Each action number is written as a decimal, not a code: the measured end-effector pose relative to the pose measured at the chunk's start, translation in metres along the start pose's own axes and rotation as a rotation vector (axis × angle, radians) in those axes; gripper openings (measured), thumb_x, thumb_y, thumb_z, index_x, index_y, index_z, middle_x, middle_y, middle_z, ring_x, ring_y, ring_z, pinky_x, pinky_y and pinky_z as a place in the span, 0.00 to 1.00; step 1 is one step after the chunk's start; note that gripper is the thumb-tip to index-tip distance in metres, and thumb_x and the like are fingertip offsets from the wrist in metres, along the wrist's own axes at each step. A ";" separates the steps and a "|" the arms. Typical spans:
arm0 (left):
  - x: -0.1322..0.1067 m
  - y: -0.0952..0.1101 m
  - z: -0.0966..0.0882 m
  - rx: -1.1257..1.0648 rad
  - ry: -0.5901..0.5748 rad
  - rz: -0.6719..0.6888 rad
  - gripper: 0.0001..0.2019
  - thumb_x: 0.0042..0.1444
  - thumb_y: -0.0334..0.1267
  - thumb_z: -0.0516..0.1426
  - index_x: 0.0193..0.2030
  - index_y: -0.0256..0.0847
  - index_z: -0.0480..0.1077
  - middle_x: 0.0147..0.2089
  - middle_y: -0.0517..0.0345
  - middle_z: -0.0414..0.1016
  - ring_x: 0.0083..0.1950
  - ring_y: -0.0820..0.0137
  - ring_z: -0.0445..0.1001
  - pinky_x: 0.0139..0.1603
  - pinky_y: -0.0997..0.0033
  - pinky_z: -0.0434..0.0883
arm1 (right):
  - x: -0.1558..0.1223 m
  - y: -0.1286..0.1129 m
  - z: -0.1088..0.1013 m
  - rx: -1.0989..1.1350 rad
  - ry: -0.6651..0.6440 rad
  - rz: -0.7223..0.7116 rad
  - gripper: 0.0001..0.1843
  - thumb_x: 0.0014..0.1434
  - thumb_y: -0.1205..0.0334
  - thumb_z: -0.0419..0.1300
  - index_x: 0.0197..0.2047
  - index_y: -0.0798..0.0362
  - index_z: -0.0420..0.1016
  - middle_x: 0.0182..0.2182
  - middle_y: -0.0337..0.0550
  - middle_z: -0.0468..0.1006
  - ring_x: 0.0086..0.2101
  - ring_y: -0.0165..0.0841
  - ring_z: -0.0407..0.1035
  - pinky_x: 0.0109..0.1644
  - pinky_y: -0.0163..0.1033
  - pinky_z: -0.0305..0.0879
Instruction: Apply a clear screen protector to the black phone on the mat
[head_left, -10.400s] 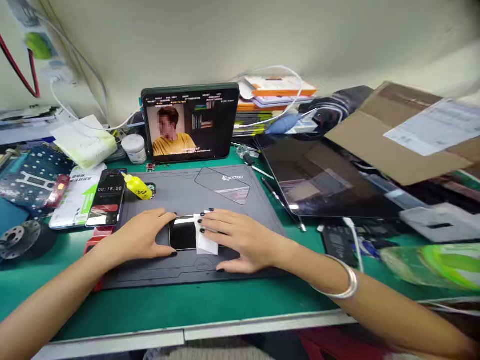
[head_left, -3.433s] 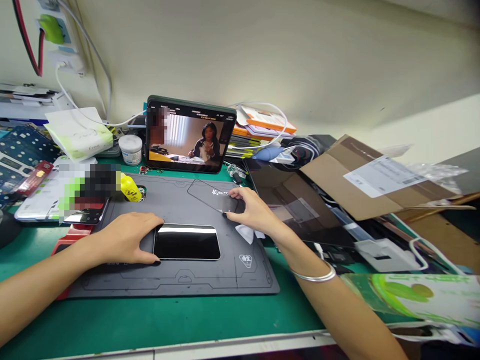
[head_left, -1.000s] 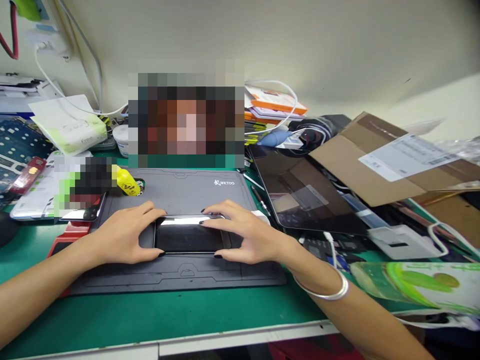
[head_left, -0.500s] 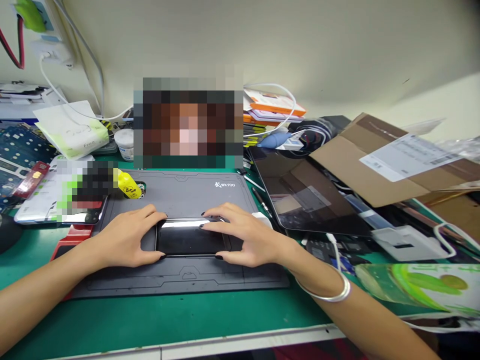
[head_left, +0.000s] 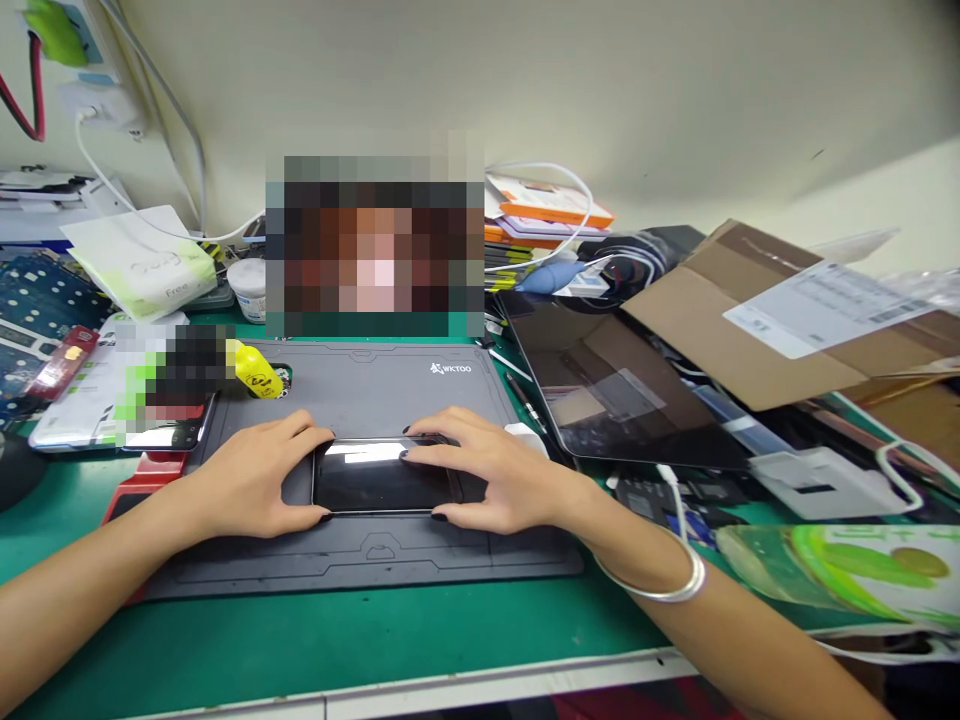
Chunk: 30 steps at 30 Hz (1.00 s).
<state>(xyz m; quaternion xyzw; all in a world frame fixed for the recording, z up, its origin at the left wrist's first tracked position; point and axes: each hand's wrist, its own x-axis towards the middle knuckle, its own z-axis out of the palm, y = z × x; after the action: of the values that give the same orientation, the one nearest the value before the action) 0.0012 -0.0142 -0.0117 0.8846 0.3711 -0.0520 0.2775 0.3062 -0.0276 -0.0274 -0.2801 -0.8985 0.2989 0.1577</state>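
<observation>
A black phone (head_left: 375,480) lies screen-up on a grey work mat (head_left: 360,390) on the green bench. My left hand (head_left: 251,475) holds its left end, thumb at the near edge and fingers curled round the far corner. My right hand (head_left: 484,470) holds the right end, with fingertips on the far edge and the thumb at the near edge. A thin clear sheet of glass seems to lie on the screen under my right fingers. A small white wipe (head_left: 525,435) shows just beyond my right hand.
A pixelated tablet (head_left: 375,245) stands behind the mat. A yellow bottle (head_left: 257,370) and another phone (head_left: 169,400) lie at the left. To the right lie a large dark tablet (head_left: 622,390), a cardboard box (head_left: 772,320), cables and a green packet (head_left: 840,570).
Ten seconds ago my right hand pressed a white wipe on the phone. It then reached to the clear glass on the mat and brought it to the phone. The last second shows almost no movement.
</observation>
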 end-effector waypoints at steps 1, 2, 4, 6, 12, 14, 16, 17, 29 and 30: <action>0.000 0.000 0.000 -0.003 0.001 0.001 0.29 0.52 0.53 0.55 0.58 0.42 0.58 0.49 0.54 0.62 0.44 0.67 0.67 0.42 0.66 0.65 | 0.000 0.000 0.000 0.001 0.000 -0.002 0.24 0.53 0.58 0.63 0.52 0.57 0.68 0.53 0.52 0.63 0.49 0.39 0.59 0.53 0.47 0.58; 0.000 0.000 0.000 -0.003 0.004 0.004 0.29 0.52 0.53 0.55 0.58 0.42 0.58 0.49 0.54 0.62 0.44 0.67 0.67 0.42 0.66 0.65 | 0.000 0.000 0.000 -0.001 -0.001 -0.003 0.24 0.53 0.58 0.63 0.52 0.57 0.69 0.53 0.51 0.63 0.49 0.39 0.59 0.53 0.47 0.58; 0.000 -0.001 0.001 -0.002 0.013 0.010 0.29 0.52 0.52 0.56 0.58 0.42 0.58 0.49 0.54 0.62 0.44 0.67 0.67 0.42 0.66 0.64 | 0.000 0.000 0.000 -0.008 0.001 -0.004 0.24 0.53 0.58 0.63 0.52 0.56 0.69 0.53 0.51 0.63 0.49 0.39 0.59 0.53 0.47 0.58; 0.000 -0.001 0.001 -0.010 0.017 0.014 0.29 0.52 0.53 0.56 0.58 0.42 0.58 0.49 0.54 0.62 0.44 0.67 0.67 0.42 0.67 0.64 | 0.000 -0.001 -0.001 -0.006 0.001 -0.006 0.24 0.53 0.58 0.63 0.52 0.56 0.69 0.53 0.51 0.64 0.48 0.39 0.59 0.52 0.47 0.58; 0.002 0.000 0.002 -0.027 0.027 0.019 0.29 0.51 0.52 0.57 0.55 0.39 0.59 0.47 0.54 0.62 0.42 0.68 0.66 0.41 0.68 0.64 | -0.001 -0.002 0.000 0.006 0.001 -0.018 0.23 0.54 0.59 0.63 0.52 0.56 0.69 0.52 0.51 0.64 0.49 0.39 0.59 0.52 0.47 0.59; 0.003 0.000 0.001 -0.031 0.027 0.024 0.29 0.50 0.52 0.58 0.54 0.38 0.59 0.47 0.54 0.62 0.42 0.68 0.66 0.41 0.69 0.64 | -0.001 -0.001 0.001 0.008 -0.006 -0.014 0.23 0.54 0.59 0.63 0.52 0.56 0.69 0.53 0.52 0.64 0.49 0.39 0.59 0.52 0.48 0.59; 0.003 0.000 0.001 -0.033 0.026 0.028 0.29 0.50 0.52 0.57 0.54 0.38 0.60 0.47 0.54 0.62 0.42 0.69 0.66 0.40 0.69 0.64 | -0.002 -0.001 0.001 0.009 -0.013 -0.016 0.23 0.54 0.59 0.63 0.52 0.56 0.69 0.53 0.52 0.64 0.49 0.39 0.59 0.51 0.48 0.59; 0.002 0.000 0.001 -0.034 0.027 0.028 0.29 0.50 0.52 0.57 0.54 0.38 0.59 0.47 0.55 0.62 0.42 0.69 0.66 0.40 0.69 0.64 | -0.002 0.000 0.001 0.007 -0.013 -0.017 0.23 0.54 0.59 0.63 0.52 0.56 0.69 0.53 0.52 0.64 0.49 0.40 0.59 0.51 0.48 0.59; 0.004 -0.002 0.002 -0.059 0.022 0.041 0.27 0.51 0.52 0.57 0.52 0.38 0.60 0.46 0.55 0.62 0.42 0.69 0.65 0.40 0.69 0.63 | -0.001 -0.002 0.005 -0.028 -0.001 -0.005 0.20 0.55 0.58 0.62 0.50 0.56 0.71 0.51 0.52 0.65 0.47 0.39 0.60 0.50 0.48 0.60; 0.003 -0.002 0.002 -0.061 0.022 0.040 0.26 0.51 0.52 0.57 0.52 0.38 0.60 0.46 0.55 0.62 0.41 0.69 0.64 0.40 0.69 0.63 | -0.001 -0.002 0.005 -0.031 -0.002 -0.004 0.20 0.55 0.58 0.62 0.50 0.56 0.71 0.51 0.52 0.65 0.47 0.40 0.60 0.50 0.48 0.60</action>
<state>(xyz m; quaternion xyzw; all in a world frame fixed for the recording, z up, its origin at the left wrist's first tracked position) 0.0024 -0.0121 -0.0152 0.8835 0.3579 -0.0253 0.3011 0.3042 -0.0321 -0.0299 -0.2807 -0.9037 0.2849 0.1531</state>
